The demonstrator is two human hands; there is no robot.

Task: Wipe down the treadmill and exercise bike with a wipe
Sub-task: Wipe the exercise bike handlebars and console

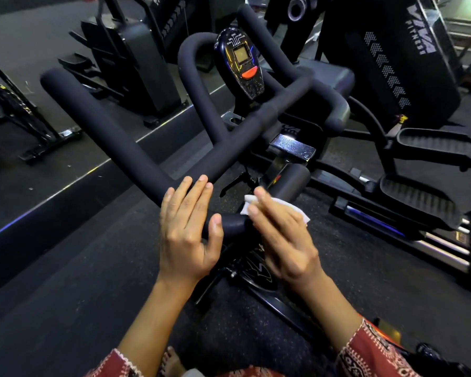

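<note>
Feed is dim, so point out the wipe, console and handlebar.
wipe (pixel 290 207): head view, white flap on its right side.
console (pixel 239 55): head view, its small screen.
handlebar (pixel 101 123): head view, middle of the left foam bar.

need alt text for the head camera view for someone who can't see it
A person's right hand presses a white wipe against the near bend of an exercise bike's black padded handlebar, while the left hand rests open on the bar beside it. The bike's console, with a small screen and an orange button, sits beyond, with other gym machines behind.

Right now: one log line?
phase: wiping | left hand: open, touching handlebar | right hand: pressing wipe on handlebar
</note>
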